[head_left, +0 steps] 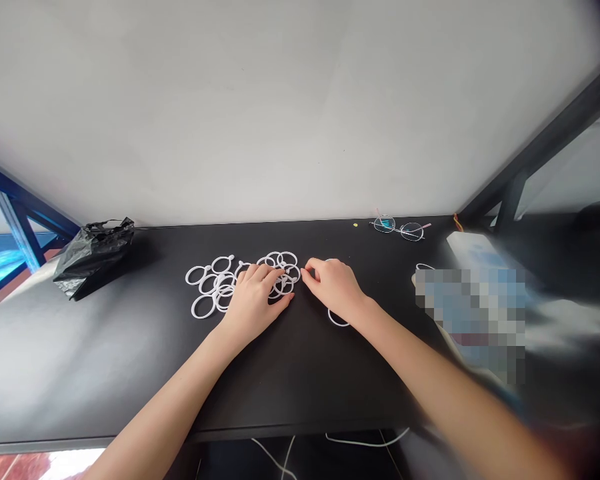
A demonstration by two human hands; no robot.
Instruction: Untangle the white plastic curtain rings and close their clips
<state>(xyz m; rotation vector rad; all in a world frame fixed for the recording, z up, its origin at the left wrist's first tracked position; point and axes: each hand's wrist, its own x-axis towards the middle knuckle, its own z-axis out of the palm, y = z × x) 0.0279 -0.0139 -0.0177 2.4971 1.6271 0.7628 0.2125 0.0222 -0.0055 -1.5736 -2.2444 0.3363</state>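
Note:
Several white curtain rings [203, 307], with small eyelets on their rims, lie overlapping on the black tabletop. My left hand [253, 293] rests over the middle of this pile, fingers stretched out and thumb apart, covering some of the rings. To its right, my right hand [333, 283] is closed in a pinch, thumb and forefinger at the right edge of a white curtain ring [295, 267] at the pile's end. Beneath my right hand, another white ring [337, 323] shows only in part; hand and wrist hide the rest.
A crumpled black plastic bag [97, 253] sits at the back left. Eyeglasses [400, 229] lie near the wall. At the right are a white box-like object [473, 250] and a blurred-out item [460, 313]. White cables [367, 443] run below the table's front edge [300, 430].

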